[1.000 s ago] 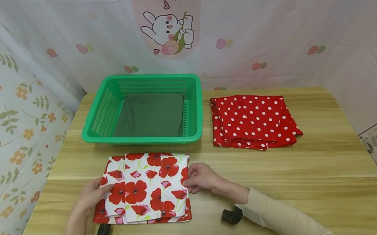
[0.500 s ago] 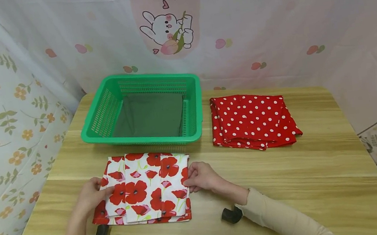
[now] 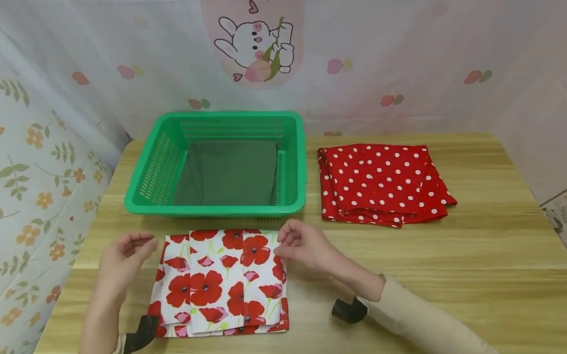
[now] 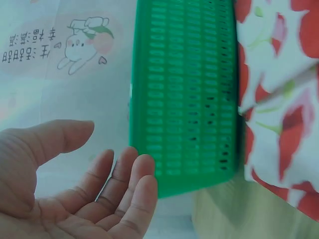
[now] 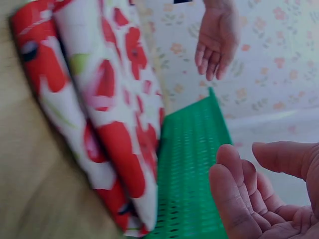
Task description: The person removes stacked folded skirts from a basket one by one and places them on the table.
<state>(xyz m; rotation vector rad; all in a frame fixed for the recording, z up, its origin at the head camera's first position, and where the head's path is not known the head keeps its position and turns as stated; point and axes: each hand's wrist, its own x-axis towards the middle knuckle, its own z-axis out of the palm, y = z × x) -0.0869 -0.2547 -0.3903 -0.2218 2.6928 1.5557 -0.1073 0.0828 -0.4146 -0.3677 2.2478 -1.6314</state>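
A folded white cloth with red poppies (image 3: 217,283) lies flat on the table in front of the basket. My left hand (image 3: 124,263) hovers just off its left edge, fingers loosely bent and the thumb apart from them; the left wrist view shows that hand (image 4: 99,194) holding nothing. Over the upper right corner of the cloth is my right hand (image 3: 306,246). In the right wrist view this hand (image 5: 269,194) is raised beside the cloth (image 5: 109,109), with a gap between thumb and fingers and nothing gripped.
Behind the poppy cloth stands a green basket (image 3: 220,212) with a dark folded cloth (image 3: 228,172) inside. A red polka-dot cloth (image 3: 379,181) lies folded at the back right of the wooden table (image 3: 437,264). Printed curtains (image 3: 376,25) hang behind and at the left.
Both hands have let go of the poppy cloth's side edges and risen away from it, moving toward the basket side. The cloth stays folded, its left edge shifted slightly.
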